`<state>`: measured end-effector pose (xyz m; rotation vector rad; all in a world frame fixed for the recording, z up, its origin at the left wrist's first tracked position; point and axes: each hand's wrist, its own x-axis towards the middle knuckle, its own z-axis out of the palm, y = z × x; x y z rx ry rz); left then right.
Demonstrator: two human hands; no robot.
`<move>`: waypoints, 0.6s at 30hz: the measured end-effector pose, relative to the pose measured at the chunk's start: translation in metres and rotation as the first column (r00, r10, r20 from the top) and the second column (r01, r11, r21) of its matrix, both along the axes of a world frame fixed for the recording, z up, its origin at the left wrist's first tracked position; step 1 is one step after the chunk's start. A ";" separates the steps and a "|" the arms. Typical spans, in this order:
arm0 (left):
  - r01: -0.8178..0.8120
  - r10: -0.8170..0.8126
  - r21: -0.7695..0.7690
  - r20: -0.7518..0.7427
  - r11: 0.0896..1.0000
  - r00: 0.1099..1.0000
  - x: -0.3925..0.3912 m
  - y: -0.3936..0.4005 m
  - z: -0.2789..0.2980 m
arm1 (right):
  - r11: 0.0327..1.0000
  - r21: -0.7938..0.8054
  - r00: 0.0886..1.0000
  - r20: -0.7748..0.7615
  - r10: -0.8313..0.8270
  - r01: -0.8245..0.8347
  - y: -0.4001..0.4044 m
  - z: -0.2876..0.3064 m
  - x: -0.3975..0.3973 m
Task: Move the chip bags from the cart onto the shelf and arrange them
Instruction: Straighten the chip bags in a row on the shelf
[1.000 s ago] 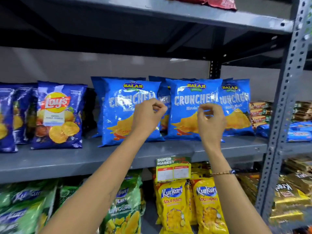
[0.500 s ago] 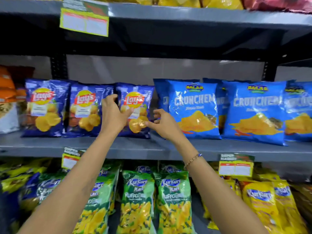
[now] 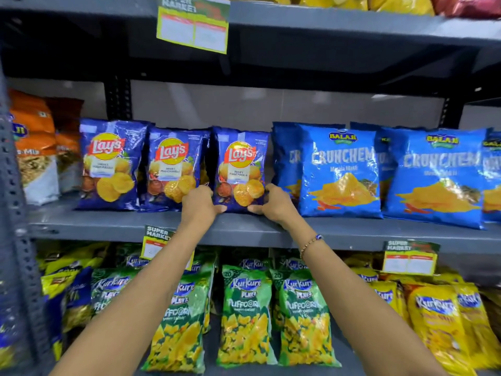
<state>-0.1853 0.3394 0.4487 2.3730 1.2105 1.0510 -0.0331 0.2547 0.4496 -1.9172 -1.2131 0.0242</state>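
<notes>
Three dark blue Lay's bags stand in a row on the grey middle shelf (image 3: pixel 130 226). My left hand (image 3: pixel 199 204) grips the lower left corner of the rightmost Lay's bag (image 3: pixel 240 169). At its lower right corner sits my right hand (image 3: pixel 272 204), so both hands hold this bag upright at its base. The middle Lay's bag (image 3: pixel 174 166) and the left Lay's bag (image 3: pixel 109 161) stand beside it. Light blue Crunchem bags (image 3: pixel 339 169) stand to the right. The cart is out of view.
Orange snack bags (image 3: pixel 35 142) fill the shelf's left end. Green Kurkure Puffcorn bags (image 3: pixel 244 316) and yellow Kurkure bags (image 3: pixel 439 327) stand on the lower shelf. Price tags (image 3: pixel 193 25) hang from the shelf edges. A perforated upright (image 3: pixel 16 213) runs down the left.
My view and both hands shifted left from the Crunchem bags to the Lay's bags. The hands then dropped to the base of the rightmost Lay's bag and closed on its lower corners.
</notes>
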 end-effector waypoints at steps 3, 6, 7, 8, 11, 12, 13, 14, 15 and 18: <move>-0.020 0.020 0.009 0.023 1.000 1.000 -0.002 0.004 -0.002 | 1.000 0.010 1.000 0.009 -0.012 0.012 0.006 -0.002 -0.005; -0.064 0.065 0.062 -0.015 0.996 0.998 0.000 0.002 -0.002 | 1.000 0.023 1.000 0.019 -0.022 0.021 0.009 -0.002 -0.006; -0.079 0.082 0.081 -0.026 0.994 0.996 0.001 0.000 -0.003 | 1.000 0.022 0.999 0.023 -0.023 0.022 0.009 -0.002 -0.005; -0.092 0.095 0.094 -0.032 0.991 0.995 0.002 -0.001 -0.003 | 1.000 0.019 0.999 0.025 -0.022 0.021 0.010 -0.002 -0.005; -0.118 0.125 0.125 -0.044 0.985 0.991 0.003 -0.005 -0.004 | 1.000 0.023 1.000 -0.001 -0.010 0.010 0.010 -0.002 -0.004; -0.125 0.132 0.136 -0.046 0.983 0.990 0.004 -0.006 -0.004 | 1.000 0.028 1.000 -0.011 -0.007 0.007 0.010 -0.002 -0.004; -0.129 0.137 0.143 -0.048 0.981 0.989 0.004 -0.007 -0.004 | 1.000 0.031 1.000 -0.015 -0.005 0.005 0.010 -0.002 -0.004; -0.131 0.139 0.144 -0.048 0.981 0.989 0.004 -0.007 -0.004 | 1.000 0.030 1.000 -0.013 -0.003 0.004 0.009 -0.001 -0.005; -0.134 0.142 0.143 -0.044 0.981 0.989 0.004 -0.008 -0.004 | 1.000 0.029 1.000 -0.009 0.001 0.000 0.010 -0.001 -0.005; -0.145 0.151 0.142 -0.032 0.979 0.988 0.004 -0.010 -0.003 | 1.000 0.029 1.000 -0.002 0.010 -0.010 0.010 -0.001 -0.005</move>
